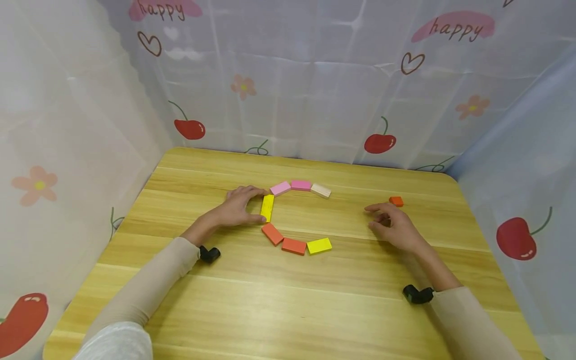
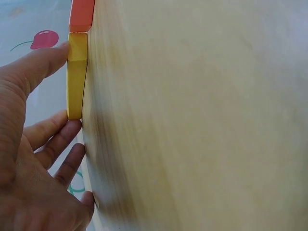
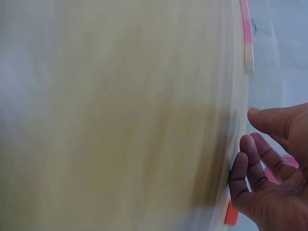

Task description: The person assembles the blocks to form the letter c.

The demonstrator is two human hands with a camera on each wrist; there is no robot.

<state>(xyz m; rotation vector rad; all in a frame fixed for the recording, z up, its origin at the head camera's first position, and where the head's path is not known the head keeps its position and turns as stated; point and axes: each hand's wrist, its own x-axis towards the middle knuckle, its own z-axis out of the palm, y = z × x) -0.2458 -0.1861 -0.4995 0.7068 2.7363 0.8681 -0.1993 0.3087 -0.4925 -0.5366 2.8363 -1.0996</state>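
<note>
Yellow block lies flat on our worktop, pinched end to end by our left hand, thumb and fingers touching it. Orange blocks and pink blocks continue the ring. Our right hand rests loosely curled, holding nothing, near a small orange block.

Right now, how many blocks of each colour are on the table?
Yellow blocks: 2
Pink blocks: 2
Orange blocks: 3, one small block apart by the right hand
Cream block: 1
Total: 8
</note>
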